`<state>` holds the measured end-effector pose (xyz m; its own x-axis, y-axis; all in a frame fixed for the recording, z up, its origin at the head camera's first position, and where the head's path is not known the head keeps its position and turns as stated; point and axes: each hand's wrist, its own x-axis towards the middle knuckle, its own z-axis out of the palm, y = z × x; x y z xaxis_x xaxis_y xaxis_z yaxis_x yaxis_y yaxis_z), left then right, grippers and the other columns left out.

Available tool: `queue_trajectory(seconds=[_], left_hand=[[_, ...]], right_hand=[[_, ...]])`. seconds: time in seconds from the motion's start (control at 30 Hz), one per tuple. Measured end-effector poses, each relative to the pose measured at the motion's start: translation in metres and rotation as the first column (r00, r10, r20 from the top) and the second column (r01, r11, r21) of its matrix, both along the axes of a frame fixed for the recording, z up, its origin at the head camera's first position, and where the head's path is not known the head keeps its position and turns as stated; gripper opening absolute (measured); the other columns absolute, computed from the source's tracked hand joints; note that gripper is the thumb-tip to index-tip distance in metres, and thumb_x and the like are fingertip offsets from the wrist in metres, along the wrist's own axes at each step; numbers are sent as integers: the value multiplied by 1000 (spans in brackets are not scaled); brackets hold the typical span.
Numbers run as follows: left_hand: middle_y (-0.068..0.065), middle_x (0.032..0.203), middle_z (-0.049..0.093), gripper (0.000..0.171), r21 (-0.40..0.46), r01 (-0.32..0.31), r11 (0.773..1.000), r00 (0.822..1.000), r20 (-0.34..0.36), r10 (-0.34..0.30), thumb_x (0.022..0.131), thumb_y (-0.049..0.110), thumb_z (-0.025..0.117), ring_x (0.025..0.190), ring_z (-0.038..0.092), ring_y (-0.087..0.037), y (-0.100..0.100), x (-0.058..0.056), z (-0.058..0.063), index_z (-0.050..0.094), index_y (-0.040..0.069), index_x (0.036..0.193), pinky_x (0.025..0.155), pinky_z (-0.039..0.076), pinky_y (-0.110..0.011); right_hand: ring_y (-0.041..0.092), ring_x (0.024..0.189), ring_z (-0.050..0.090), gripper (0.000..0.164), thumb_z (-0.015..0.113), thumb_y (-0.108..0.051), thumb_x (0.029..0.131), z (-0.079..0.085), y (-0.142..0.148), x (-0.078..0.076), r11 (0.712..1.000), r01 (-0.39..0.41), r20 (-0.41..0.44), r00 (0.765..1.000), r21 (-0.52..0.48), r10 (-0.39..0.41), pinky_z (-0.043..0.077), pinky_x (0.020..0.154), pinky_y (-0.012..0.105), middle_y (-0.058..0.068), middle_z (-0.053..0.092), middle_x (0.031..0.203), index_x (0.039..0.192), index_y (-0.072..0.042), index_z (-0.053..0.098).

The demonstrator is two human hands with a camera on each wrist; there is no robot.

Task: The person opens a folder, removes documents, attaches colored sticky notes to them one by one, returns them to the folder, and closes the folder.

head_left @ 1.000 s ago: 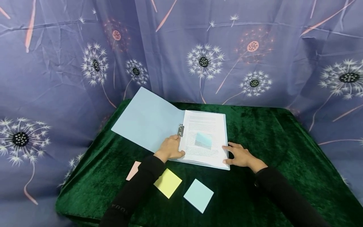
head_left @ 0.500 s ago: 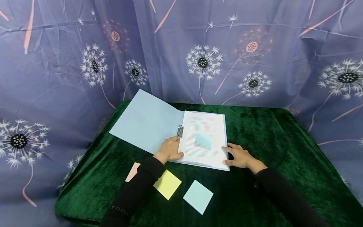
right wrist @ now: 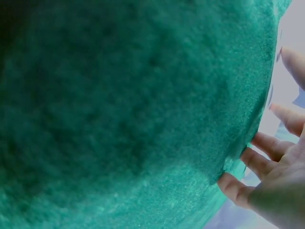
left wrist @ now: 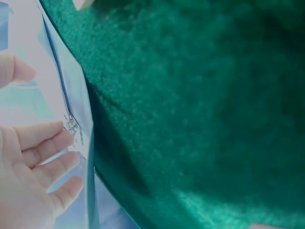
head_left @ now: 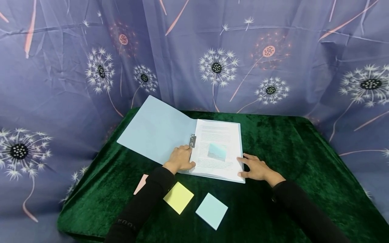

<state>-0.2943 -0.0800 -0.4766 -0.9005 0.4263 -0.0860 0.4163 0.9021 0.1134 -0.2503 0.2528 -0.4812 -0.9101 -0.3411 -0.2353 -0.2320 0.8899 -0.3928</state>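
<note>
A light blue file folder (head_left: 156, 130) lies spread on the table, its cover turned to the left. Printed sheets (head_left: 216, 133) sit on its right side, beside a metal clip (head_left: 192, 141) at the spine. On the top sheet lies a pale blue sticky note (head_left: 217, 152). My left hand (head_left: 179, 158) rests on the folder just below the clip, thumb toward the sheets' left edge. In the left wrist view its fingers (left wrist: 52, 167) are loosely spread. My right hand (head_left: 256, 168) touches the right edge of the sheets and folder, fingers spread, pinching nothing visible.
In front of the folder lie a yellow sticky-note pad (head_left: 178, 198), a light blue pad (head_left: 211, 211) and a pink pad (head_left: 140, 184), partly hidden by the left sleeve. Green velvet (head_left: 291, 152) covers the table. A dandelion-patterned curtain (head_left: 188, 50) hangs behind.
The head view has shifted very slightly. Both hands stay at the same spots on the folder, and the sheets and sticky note keep their places.
</note>
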Motion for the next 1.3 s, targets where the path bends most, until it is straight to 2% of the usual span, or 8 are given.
queue_trajectory(seconds=[0.23, 0.37, 0.57, 0.73, 0.83, 1.03, 1.2, 1.3], left_hand=[[-10, 132, 61, 63, 14, -23, 1000, 1000, -10, 23, 91, 41, 68, 114, 57, -26, 0, 2, 1, 59, 3, 140, 98, 47, -43], [-12, 132, 61, 67, 94, -31, 995, 999, -32, 34, 91, 42, 69, 115, 57, -27, 1, 7, 5, 55, 2, 143, 97, 48, -44], [-17, 139, 61, 66, 303, 4, 953, 989, -143, 41, 87, 35, 74, 127, 57, -34, -7, 16, 35, 57, -2, 140, 100, 48, -51], [-21, 141, 59, 66, 419, -4, 908, 968, -226, 108, 86, 31, 74, 131, 55, -39, -29, 19, 64, 57, -1, 141, 102, 46, -56], [-22, 142, 58, 67, 471, -39, 881, 949, -258, 180, 87, 30, 73, 132, 52, -42, -47, 19, 79, 54, -1, 142, 103, 43, -59], [-24, 146, 51, 67, 575, -154, 804, 899, -255, 355, 88, 27, 72, 135, 45, -45, -89, 19, 101, 50, 1, 146, 106, 37, -63], [-28, 148, 46, 65, 614, -260, 746, 843, -233, 485, 91, 24, 67, 134, 41, -48, -121, 20, 103, 46, 1, 149, 104, 34, -63], [-30, 149, 45, 66, 613, -354, 706, 799, -194, 569, 92, 22, 66, 133, 41, -50, -135, 22, 101, 44, 1, 150, 104, 32, -63]], right_hand=[[61, 142, 28, 74, 72, -37, 93, -3, 0, -1, 1000, -2, 4, 1000, 1, 2, 30, 102, 79, 37, 28, 158, 151, 0, 44], [62, 141, 29, 74, 72, -37, 92, -4, 0, 1, 1000, -6, -1, 1000, -4, 6, 31, 102, 78, 37, 29, 158, 150, 0, 45], [61, 141, 29, 74, 73, -37, 91, -2, -1, 2, 1000, -1, -5, 1000, -12, 1, 30, 101, 79, 37, 29, 157, 149, 0, 46], [61, 141, 28, 74, 74, -36, 91, -1, 0, 1, 1000, 4, -7, 1000, -6, -4, 29, 102, 79, 37, 29, 158, 150, -1, 46], [61, 141, 28, 74, 74, -36, 91, 0, 0, 0, 1000, 6, -6, 1000, -6, -6, 29, 102, 79, 37, 29, 158, 150, -1, 46], [62, 141, 28, 74, 74, -36, 91, 0, 1, 2, 1000, 7, -5, 1000, -11, -8, 29, 102, 79, 37, 29, 158, 150, 0, 46], [62, 141, 28, 74, 74, -36, 91, -1, 1, 1, 1000, 2, -9, 1000, -10, -2, 29, 101, 79, 37, 29, 158, 150, 0, 46], [62, 141, 28, 74, 73, -36, 91, -1, 1, 1, 1000, -2, -11, 1000, -12, 2, 29, 102, 79, 37, 29, 158, 150, 0, 46]])
